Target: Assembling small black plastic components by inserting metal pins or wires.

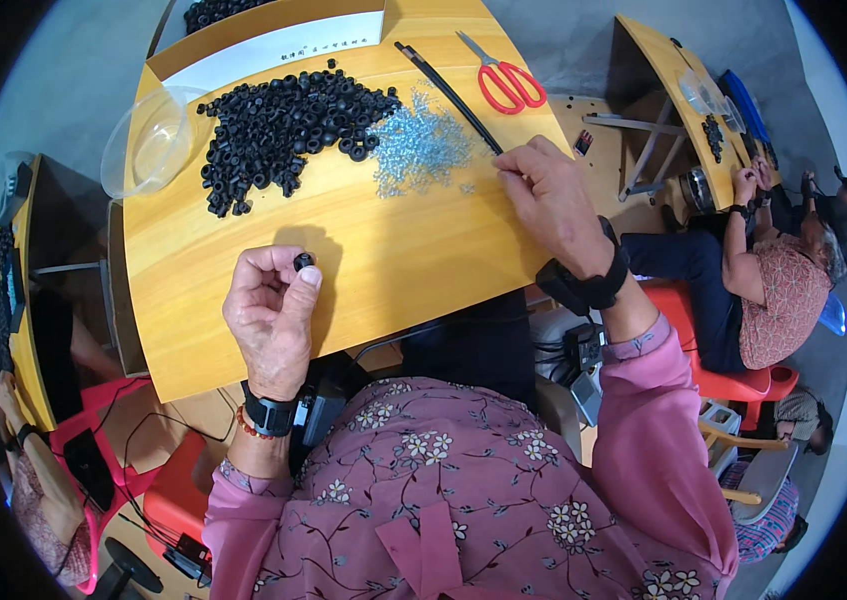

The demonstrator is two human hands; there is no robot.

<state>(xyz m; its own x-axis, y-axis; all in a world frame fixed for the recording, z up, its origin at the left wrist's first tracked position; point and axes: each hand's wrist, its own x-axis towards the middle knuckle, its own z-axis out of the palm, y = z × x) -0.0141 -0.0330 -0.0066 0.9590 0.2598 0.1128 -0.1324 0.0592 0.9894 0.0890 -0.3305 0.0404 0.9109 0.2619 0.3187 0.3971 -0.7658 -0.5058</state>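
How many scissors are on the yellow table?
1. The red-handled scissors lie at the far edge of the table, beyond the right hand, beside a black stick. None others show, though the black pile could hide something.

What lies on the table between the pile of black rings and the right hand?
In the head view, a scatter of small clear-bluish pieces lies between the pile of black rings and the right hand.

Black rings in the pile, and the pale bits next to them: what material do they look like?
Black rings: look like matte rubber or soft plastic; dull surface with no glints, thick rounded walls. The left hand pinches one such ring. Pale bits: small, bluish-silver and glinting, probably metal or clear plastic; too small to tell which.
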